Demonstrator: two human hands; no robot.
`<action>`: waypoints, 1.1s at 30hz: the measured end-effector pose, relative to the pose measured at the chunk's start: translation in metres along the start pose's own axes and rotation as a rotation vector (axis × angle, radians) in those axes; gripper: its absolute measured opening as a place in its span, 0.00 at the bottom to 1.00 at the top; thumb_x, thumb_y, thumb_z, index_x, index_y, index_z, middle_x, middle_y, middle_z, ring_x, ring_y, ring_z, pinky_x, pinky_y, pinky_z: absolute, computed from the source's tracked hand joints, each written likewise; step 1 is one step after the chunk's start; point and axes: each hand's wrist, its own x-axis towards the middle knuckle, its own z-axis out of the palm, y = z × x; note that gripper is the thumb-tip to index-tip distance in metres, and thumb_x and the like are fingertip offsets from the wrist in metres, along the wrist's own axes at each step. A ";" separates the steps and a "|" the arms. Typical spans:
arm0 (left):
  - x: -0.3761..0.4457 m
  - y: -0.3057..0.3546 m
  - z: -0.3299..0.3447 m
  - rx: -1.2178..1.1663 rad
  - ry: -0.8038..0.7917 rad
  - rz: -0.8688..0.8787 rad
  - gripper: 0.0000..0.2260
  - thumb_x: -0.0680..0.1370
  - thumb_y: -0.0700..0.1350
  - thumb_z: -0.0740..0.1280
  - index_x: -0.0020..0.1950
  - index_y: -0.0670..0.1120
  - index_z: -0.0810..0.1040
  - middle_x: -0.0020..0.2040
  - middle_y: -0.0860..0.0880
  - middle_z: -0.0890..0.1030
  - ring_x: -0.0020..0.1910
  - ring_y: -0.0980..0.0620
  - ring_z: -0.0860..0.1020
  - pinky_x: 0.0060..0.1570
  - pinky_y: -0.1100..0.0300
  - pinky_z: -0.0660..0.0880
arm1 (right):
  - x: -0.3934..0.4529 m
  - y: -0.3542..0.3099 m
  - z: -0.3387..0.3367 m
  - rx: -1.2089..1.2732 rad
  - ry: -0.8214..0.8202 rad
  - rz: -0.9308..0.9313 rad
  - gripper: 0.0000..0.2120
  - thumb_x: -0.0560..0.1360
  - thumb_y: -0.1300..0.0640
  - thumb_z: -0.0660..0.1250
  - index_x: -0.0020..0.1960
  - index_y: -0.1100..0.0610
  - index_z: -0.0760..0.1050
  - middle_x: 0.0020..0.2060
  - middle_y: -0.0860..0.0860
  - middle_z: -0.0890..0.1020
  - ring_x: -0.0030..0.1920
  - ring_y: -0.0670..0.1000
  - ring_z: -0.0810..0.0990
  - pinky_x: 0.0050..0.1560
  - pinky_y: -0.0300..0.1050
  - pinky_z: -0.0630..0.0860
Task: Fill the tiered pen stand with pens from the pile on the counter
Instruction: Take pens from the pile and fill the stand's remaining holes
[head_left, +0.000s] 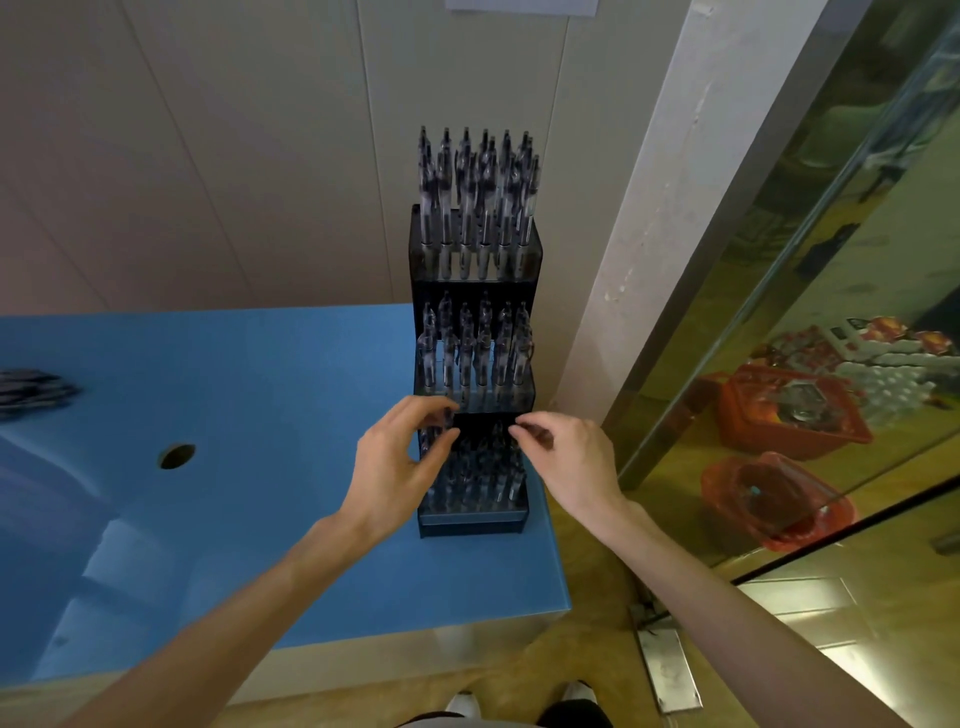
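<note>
A dark three-tiered pen stand stands at the right end of the blue counter. Clear pens with dark caps fill its top tier and middle tier, and several stand in the bottom tier. My left hand is at the bottom tier's left side, its thumb and fingers curled round the tops of pens there. My right hand is at the tier's right side, pinching a pen top between thumb and forefinger. A pile of dark pens lies at the far left edge.
A round hole is cut in the counter left of the stand. A pale wall stands behind. Right of the counter a reflective panel mirrors red baskets. The counter's right edge is just past the stand. Wooden floor and my shoes show below.
</note>
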 end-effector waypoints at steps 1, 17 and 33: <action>-0.002 -0.001 0.000 0.021 0.005 -0.004 0.11 0.80 0.44 0.72 0.61 0.50 0.80 0.52 0.59 0.81 0.54 0.59 0.81 0.57 0.63 0.78 | 0.002 0.000 0.000 0.022 0.003 0.031 0.12 0.78 0.45 0.71 0.57 0.50 0.85 0.45 0.42 0.87 0.41 0.40 0.83 0.42 0.39 0.82; -0.008 -0.015 0.008 0.140 0.019 -0.072 0.13 0.78 0.43 0.73 0.62 0.49 0.82 0.52 0.61 0.82 0.52 0.65 0.80 0.56 0.74 0.74 | -0.002 0.004 0.000 0.129 -0.054 0.093 0.08 0.80 0.51 0.69 0.56 0.50 0.84 0.44 0.40 0.86 0.40 0.38 0.82 0.42 0.39 0.82; -0.006 -0.021 0.011 0.301 -0.014 -0.052 0.04 0.79 0.49 0.71 0.49 0.54 0.86 0.46 0.62 0.84 0.47 0.60 0.79 0.50 0.58 0.76 | -0.005 0.000 -0.001 0.066 -0.019 0.083 0.09 0.80 0.50 0.68 0.57 0.50 0.83 0.43 0.41 0.85 0.38 0.40 0.82 0.39 0.35 0.80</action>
